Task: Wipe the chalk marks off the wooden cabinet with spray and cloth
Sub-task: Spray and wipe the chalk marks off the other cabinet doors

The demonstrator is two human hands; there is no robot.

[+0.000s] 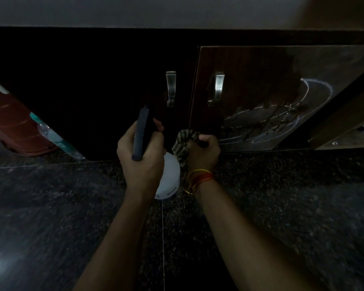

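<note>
Forearms reach forward from the bottom of the view over a dark speckled stone floor [282,206] with a pale joint line running between them. The left hand [142,158] grips a spray bottle [168,179]: its fingers [158,126] are curled round the dark trigger head [142,133], which points up toward the cabinet, while the white body of the bottle shows below and to the right of the palm. Just beside it, the right hand [204,154] is closed into a fist round a bunched striped cloth [184,143], its fingers pressed together around the fabric; the cloth sticks out to the left of the knuckles and hangs a little. Red and yellow threads [198,180] circle the right wrist.

Beyond the hands stands the dark wooden cabinet [82,91]. Its left door is almost black in the dim light and carries a metal handle [171,88]. The right door [250,80] stands slightly ajar and carries its own metal handle [218,89]. White chalk marks [282,118], loops and curved lines, cover the lower right part of this door; some look smeared, with darker wet-looking streaks above them. The right fist sits at the lower left corner of that door, close to the marks.

At the far left, a reddish-brown tub [13,124] and a clear plastic bottle [51,133] lie on the floor beside the cabinet. A pale wall [156,11] runs above the cabinet.
</note>
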